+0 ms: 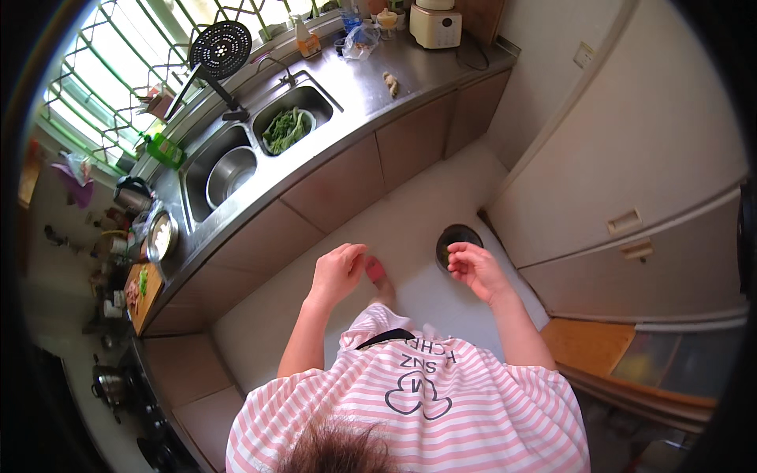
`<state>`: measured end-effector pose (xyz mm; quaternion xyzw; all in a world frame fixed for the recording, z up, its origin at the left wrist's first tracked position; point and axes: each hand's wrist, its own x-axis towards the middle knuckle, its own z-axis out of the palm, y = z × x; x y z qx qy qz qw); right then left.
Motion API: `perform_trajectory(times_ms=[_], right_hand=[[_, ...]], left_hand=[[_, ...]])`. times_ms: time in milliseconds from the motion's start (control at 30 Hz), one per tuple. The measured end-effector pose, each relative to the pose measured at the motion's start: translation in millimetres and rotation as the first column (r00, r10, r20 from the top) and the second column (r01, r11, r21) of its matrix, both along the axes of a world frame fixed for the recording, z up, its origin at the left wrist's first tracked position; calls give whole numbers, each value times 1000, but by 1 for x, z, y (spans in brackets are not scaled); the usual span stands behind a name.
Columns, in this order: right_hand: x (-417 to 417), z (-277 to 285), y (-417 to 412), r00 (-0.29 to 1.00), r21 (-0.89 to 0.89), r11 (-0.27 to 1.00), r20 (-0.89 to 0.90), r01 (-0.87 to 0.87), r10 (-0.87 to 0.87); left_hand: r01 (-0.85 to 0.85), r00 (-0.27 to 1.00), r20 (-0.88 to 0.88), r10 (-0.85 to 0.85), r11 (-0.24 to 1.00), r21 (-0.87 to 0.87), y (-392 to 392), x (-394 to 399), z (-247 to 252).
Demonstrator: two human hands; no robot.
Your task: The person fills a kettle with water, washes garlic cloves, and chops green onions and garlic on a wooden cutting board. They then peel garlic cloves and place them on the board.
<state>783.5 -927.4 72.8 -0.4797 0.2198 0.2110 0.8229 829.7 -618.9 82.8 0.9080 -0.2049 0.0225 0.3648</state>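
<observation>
Both hands are raised in front of the body, above the pale floor (349,295). My left hand (338,273) has its fingers bent downward; its palm is hidden, and nothing shows sticking out of it. My right hand (478,271) has loosely curled fingers, a little apart, with no object seen in them. Behind the right hand in the picture stands a dark round bin (455,236) on the floor, partly covered by the fingers. A foot in a pink slipper (375,269) appears beside my left hand.
A steel counter runs ahead with a metal pot (232,171) and leafy greens (287,130) in its two sink basins. Ginger (390,84) lies right of them. At left are a bowl (161,236), a cutting board (151,295) and a stove. White cabinet doors (603,148) stand at right.
</observation>
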Motion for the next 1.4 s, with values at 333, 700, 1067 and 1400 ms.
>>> perform_trajectory(times_ms=[333, 700, 1067, 1400], right_hand=[[334, -68, 53, 963, -499, 855, 133, -140, 235], [607, -107, 40, 903, -998, -55, -58, -38, 426], [631, -47, 33, 335, -900, 330, 417, 286, 845], [685, -83, 46, 39, -939, 321, 328, 124, 944]], left_hand=[[-82, 991, -114, 69, 991, -109, 19, 226, 2], [-401, 823, -539, 176, 854, -333, -9, 418, -61], [-582, 769, -634, 84, 503, -639, -106, 565, -78], [-654, 582, -813, -10, 589, -475, -32, 525, -67]])
